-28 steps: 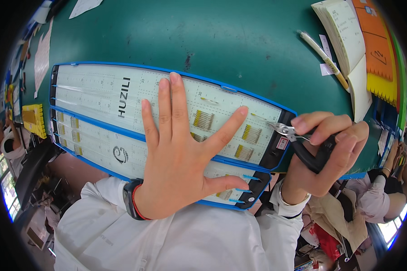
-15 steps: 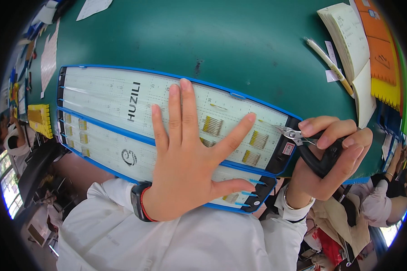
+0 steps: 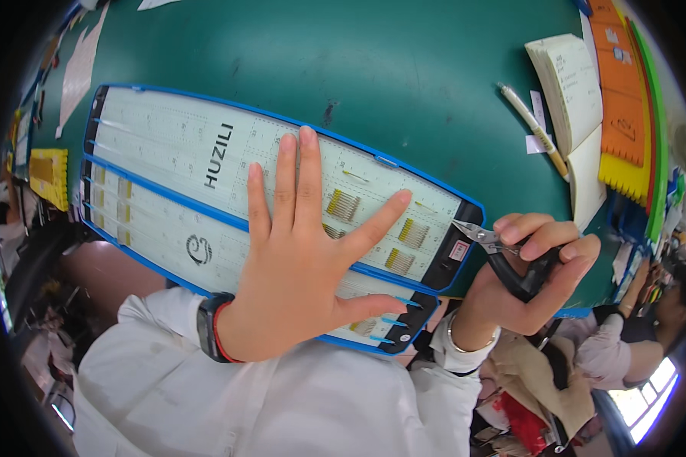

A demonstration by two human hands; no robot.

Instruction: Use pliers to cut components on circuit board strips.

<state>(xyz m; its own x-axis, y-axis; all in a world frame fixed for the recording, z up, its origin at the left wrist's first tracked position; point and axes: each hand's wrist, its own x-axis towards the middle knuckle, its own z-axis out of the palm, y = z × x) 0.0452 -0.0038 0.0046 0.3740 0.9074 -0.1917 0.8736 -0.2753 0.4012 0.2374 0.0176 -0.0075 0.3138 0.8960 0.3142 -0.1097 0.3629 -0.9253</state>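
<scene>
Lying beneath the left fingers (image 3: pixel 309 179) is the blue-edged case (image 3: pixel 152 126).

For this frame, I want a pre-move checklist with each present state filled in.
1. Left hand spread over the open case: ok.
2. Right hand gripping the black-handled pliers: ok.
3. Lone needle nearest the pliers apart from their tips: ok, a gap shows.
4. Needle bunches all fully visible: not ok, the left hand partly covers one.
5. Pliers' tips fully closed: cannot tell, too small.
6. Pen and notebook off the case: ok.
</scene>
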